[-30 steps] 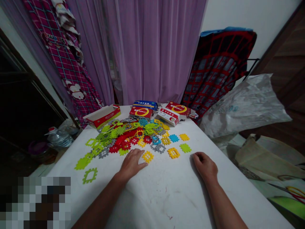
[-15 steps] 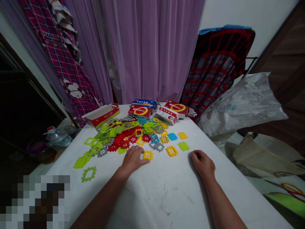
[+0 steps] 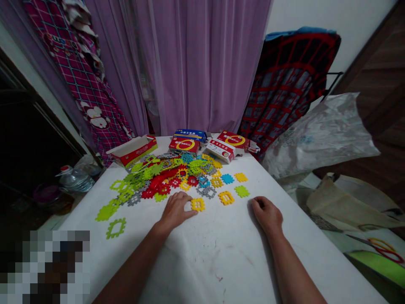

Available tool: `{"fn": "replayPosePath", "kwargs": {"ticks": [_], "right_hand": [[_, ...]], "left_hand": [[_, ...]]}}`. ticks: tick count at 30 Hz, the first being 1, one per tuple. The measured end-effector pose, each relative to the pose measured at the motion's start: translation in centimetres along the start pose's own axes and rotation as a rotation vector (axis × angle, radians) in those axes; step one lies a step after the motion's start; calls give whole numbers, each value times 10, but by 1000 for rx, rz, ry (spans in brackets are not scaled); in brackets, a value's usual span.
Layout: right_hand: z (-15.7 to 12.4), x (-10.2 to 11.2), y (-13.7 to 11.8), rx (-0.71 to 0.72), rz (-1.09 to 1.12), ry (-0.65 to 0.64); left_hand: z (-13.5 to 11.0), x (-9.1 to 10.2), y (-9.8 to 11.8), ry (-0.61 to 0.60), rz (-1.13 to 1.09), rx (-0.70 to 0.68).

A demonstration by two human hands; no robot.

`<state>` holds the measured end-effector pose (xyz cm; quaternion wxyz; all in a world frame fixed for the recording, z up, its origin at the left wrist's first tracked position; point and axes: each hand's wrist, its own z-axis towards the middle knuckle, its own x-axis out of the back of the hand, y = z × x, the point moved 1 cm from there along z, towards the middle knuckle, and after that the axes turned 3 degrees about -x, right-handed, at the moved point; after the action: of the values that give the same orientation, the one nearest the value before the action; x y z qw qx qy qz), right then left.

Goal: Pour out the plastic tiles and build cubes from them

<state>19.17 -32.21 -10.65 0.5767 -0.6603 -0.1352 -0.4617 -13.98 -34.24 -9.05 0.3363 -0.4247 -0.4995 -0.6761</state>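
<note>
My left hand point(image 3: 175, 210) rests on the white table, its thumb and fingers apart around the near left side of a yellow window-shaped interlocking block point(image 3: 198, 204). Whether the fingertips touch that block is hard to tell. My right hand point(image 3: 268, 214) lies on its side in a loose fist, with nothing visible in it. Ahead of it are a flat green block point(image 3: 242, 191) and a yellow framed block point(image 3: 226, 198). Beyond my left hand spreads a pile of toothed plastic blocks point(image 3: 158, 179) in green, red, grey, yellow and blue.
An open red carton point(image 3: 134, 151) stands behind the pile at left. Further back sit a blue box point(image 3: 190, 135), a white box point(image 3: 220, 150) and red boxes. A green frame block point(image 3: 115, 228) lies at the left. Scissors point(image 3: 379, 247) are off the table's right side.
The yellow window block has shifted slightly right, away from my left palm. Both hands hold nearly the same places, and the whole view has moved a little.
</note>
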Motion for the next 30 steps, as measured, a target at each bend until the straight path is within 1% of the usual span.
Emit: {"fn": "replayPosePath", "kwargs": {"ticks": [2,6,8,10,12,15,20,25,30], "right_hand": [[0,-1,0,3,-4,6],[-1,0,-2,9,-16,-1],[-2,1,-3,4,-18,-9],[-3,1,-4,1,-17,-13],[-3,1,-4,8,-12,-13],[-2,0,-2,17,-3,-5],[0,-1,-1,19,7,-3],[0,1,-4,-3,-5,-26],[-1,1,-4,7,-3,-25]], "left_hand": [[1,-10,16,51,-30,9],[15,-30,63,200,-52,16],[26,-37,82,235,-46,13],[37,-41,93,243,-34,12],[45,-45,97,241,-19,13],[51,-49,96,227,2,15],[51,-53,93,219,10,21],[52,-55,92,236,10,21],[49,-57,94,253,-2,15]]}}
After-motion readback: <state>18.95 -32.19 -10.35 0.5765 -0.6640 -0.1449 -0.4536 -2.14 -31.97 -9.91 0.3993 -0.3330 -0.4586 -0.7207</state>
